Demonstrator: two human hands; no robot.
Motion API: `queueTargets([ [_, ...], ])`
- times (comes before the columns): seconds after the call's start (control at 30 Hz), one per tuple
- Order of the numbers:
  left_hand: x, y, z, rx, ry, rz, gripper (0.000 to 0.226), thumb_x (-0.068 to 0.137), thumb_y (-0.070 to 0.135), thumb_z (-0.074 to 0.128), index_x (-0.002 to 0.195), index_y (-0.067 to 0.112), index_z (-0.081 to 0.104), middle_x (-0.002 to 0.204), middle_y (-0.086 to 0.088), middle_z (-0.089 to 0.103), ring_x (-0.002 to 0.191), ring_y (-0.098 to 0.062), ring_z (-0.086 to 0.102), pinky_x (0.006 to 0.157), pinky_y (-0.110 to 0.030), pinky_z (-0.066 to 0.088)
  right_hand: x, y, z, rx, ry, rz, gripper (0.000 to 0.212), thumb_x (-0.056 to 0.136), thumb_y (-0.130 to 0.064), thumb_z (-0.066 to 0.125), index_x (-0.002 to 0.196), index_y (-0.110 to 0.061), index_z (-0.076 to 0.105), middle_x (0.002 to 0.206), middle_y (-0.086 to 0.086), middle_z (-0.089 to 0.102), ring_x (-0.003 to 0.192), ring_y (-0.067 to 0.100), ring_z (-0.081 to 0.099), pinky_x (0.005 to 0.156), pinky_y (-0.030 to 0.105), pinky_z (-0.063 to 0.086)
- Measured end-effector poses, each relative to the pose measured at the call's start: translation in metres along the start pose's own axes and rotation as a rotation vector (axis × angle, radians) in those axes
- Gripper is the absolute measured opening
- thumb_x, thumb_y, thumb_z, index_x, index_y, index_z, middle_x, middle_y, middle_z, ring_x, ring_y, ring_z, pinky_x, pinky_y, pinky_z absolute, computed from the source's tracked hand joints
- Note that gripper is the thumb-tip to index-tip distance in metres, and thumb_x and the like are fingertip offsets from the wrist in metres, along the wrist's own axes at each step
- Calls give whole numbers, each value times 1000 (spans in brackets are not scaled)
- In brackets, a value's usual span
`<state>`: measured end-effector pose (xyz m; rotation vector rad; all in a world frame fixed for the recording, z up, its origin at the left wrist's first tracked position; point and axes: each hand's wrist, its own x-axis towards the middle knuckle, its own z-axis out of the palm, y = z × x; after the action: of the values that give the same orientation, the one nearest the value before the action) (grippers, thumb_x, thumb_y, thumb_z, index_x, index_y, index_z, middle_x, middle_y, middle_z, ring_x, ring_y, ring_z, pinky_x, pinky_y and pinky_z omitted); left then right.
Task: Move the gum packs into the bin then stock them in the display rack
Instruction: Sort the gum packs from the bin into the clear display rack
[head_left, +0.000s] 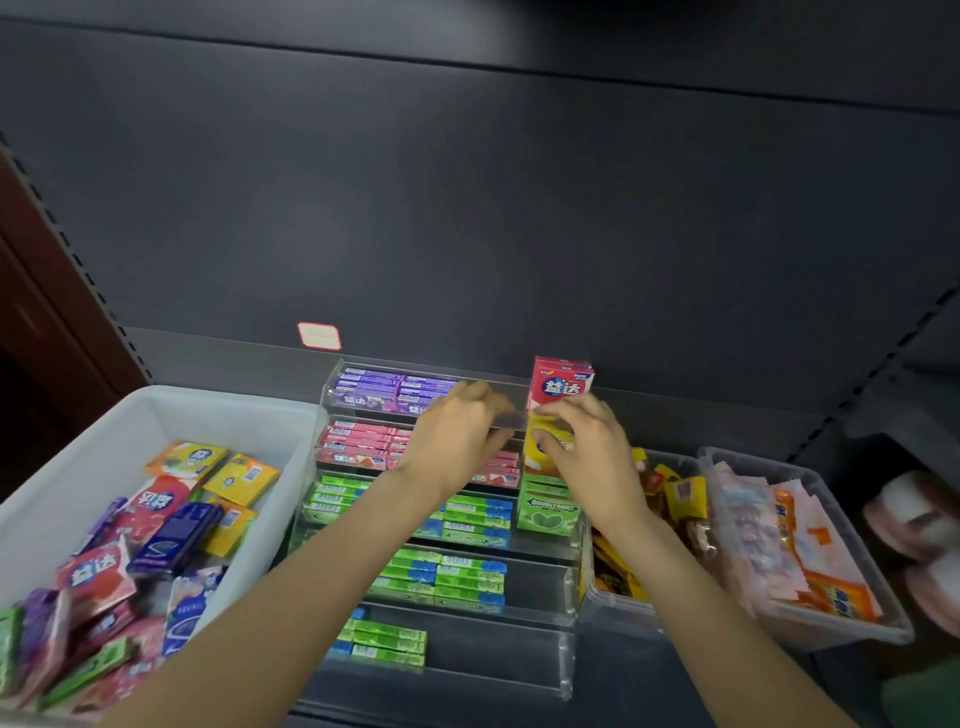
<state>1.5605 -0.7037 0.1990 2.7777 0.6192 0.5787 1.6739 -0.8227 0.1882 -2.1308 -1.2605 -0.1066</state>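
Note:
A clear tiered display rack (566, 582) stands on the shelf, with purple, red and green gum sticks in its rows. Its right column holds an upright red pack (563, 382), a yellow pack (543, 447) and a green pack (548, 506). My right hand (582, 447) grips the yellow pack in that column. My left hand (457, 431) reaches over the red row, its fingers curled at the clear front lip of the purple tier; whether it holds anything I cannot tell. A white bin (67, 467) at the left holds several mixed gum packs.
Two clear tubs stand right of the rack: one (613, 608) with yellow and orange sachets, one (893, 631) with pink and orange packets. White rolls (919, 519) lie at the far right. A dark back panel rises behind, with a small label (319, 335).

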Motion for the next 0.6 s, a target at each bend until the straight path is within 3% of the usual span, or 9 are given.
queueTargets([
  [0.13,-28,-33,-24,-73,-6,-120,26,91,28,56,116,21,62,110,1,63,102,-18,57,82,-32,47,-1,-45,25,110,-98,-52,21,87,-16,63,108,-16,67,99,0,60,89,12,58,81,30,50],
  [0.27,-72,-89,-52,-96,-28,-293,20,91,33,55,106,24,65,98,3,70,92,-18,63,73,-27,45,-3,-105,67,158,-250,-136,18,90,-18,60,106,-21,68,88,-8,57,67,-5,48,66,23,43],
  [0.43,-135,-186,-93,-116,-40,-440,16,89,34,57,94,23,68,88,2,70,83,-21,63,74,-30,49,-7,-186,136,193,-365,-140,22,89,-12,56,106,-14,69,93,3,68,83,16,63,78,30,48],
  [0.6,-184,-286,-124,-131,-39,-520,15,89,22,59,97,13,68,97,-6,70,85,-24,64,74,-27,45,-8,-252,211,185,-404,-46,25,90,-12,50,108,-14,68,101,8,66,89,23,62,80,30,45],
])
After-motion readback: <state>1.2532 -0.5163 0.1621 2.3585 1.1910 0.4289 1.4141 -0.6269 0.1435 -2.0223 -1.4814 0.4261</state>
